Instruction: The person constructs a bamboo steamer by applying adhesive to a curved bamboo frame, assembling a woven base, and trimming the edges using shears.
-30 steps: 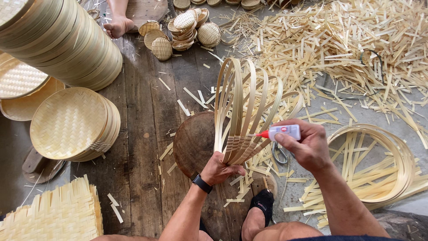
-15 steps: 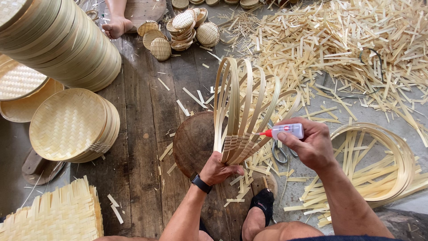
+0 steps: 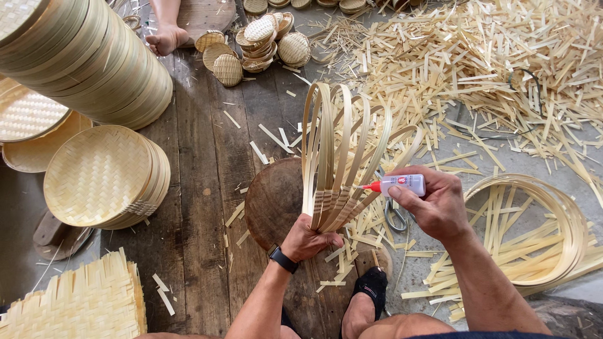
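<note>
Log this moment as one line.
left hand: grips bamboo hoops upright | right hand: holds glue bottle, red tip at hoops | wooden block under hoops

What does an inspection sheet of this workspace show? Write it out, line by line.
Surface: worn wooden planks, grey floor on the right.
Job's things: bundle of bamboo hoops fanned upright over a round wooden block; small glue bottle, red tip at the hoops.
Clutter: heap of bamboo strips, scissors, loose hoops.
Grippers: left hand grips the bundle's base; right hand holds the bottle.
Cables: nothing seen.
Surroundings: stacked woven trays, small baskets, another person's foot.
</note>
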